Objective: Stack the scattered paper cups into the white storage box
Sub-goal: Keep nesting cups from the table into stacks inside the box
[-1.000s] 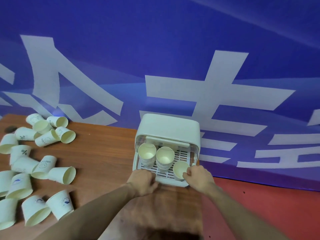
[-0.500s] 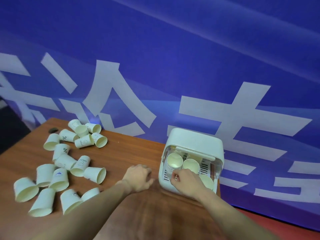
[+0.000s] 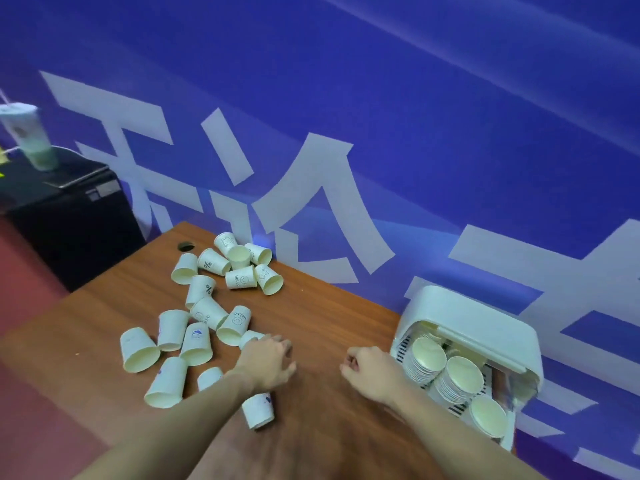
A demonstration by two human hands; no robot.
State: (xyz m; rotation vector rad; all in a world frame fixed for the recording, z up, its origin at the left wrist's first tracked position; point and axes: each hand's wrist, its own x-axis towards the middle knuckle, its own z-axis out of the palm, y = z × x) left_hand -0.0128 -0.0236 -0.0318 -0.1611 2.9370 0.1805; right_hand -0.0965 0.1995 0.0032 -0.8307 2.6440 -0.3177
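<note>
Since the earlier frame both hands have come off the box front and the view has swung left. The left hand has moved out over the scattered cups; the right hand now sits on the wooden table just left of the box.

Nearest, one lying cup pokes out from under the left forearm, mouth toward the camera. Left hand is palm down, fingers spread moderately and curved, fingertips at or touching a small cup partly hidden under them; cannot tell if it grips it. Right hand is loosely curled, fingers tucked under, nothing visible in it, knuckles close to the box edge.

The white storage box stands at the table's right rear against the blue wall, front open. Inside are three cup stacks mouth-up: rear stack, middle stack, front stack.

The scattered paper cups lie on their sides left of the hands, many touching or overlapping. A further cluster lies near the wall.

Far left, off the table, a black cabinet carries a lidded plastic drink cup.
</note>
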